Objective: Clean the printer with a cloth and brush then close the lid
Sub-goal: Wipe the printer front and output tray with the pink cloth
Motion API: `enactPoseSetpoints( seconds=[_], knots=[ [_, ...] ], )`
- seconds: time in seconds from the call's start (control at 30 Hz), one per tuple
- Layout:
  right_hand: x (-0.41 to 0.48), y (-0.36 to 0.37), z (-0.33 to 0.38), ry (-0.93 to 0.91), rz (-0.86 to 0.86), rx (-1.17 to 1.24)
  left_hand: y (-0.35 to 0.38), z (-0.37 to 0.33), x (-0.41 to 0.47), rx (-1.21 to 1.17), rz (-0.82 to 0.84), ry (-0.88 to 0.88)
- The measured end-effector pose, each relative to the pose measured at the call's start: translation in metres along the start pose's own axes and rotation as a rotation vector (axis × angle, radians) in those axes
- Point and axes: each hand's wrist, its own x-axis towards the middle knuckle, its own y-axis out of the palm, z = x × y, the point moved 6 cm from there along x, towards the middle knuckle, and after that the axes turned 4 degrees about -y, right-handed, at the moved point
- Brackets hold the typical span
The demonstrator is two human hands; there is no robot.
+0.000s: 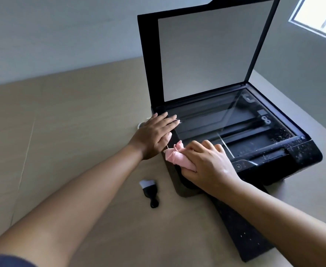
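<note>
A black printer (pixel 301 157) stands on the tan table with its lid (pixel 206 54) raised upright, and the scanner glass (pixel 225 124) is exposed. Dust specks cover its front right edge. My left hand (pixel 154 135) lies flat, fingers spread, on the printer's left edge. My right hand (pixel 208 164) presses a bunched pink cloth (pixel 175 157) against the printer's front left corner. A small black brush (pixel 149 191) with white bristles lies on the table in front of the printer, between my forearms.
The tan table (pixel 71 132) runs back to a pale wall. A black, dusty paper tray (pixel 243 228) juts out from the printer's front toward me. A white object (pixel 141 124) peeks out behind my left hand. A window (pixel 320 14) is at the top right.
</note>
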Motion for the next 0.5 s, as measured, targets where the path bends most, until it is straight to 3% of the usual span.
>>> enactPoseSetpoints(
  seconds=[0.2,0.4,0.5],
  knots=[
    [0.010,0.003,0.002,0.129,0.003,0.007,0.001,-0.004,-0.001,-0.014,-0.050,0.012],
    [-0.016,-0.004,-0.001,0.032,0.068,-0.055,0.003,-0.004,-0.002,-0.018,-0.077,0.012],
    [-0.004,-0.005,0.001,0.158,0.013,0.003,0.005,-0.005,-0.002,-0.030,-0.076,-0.004]
  ],
)
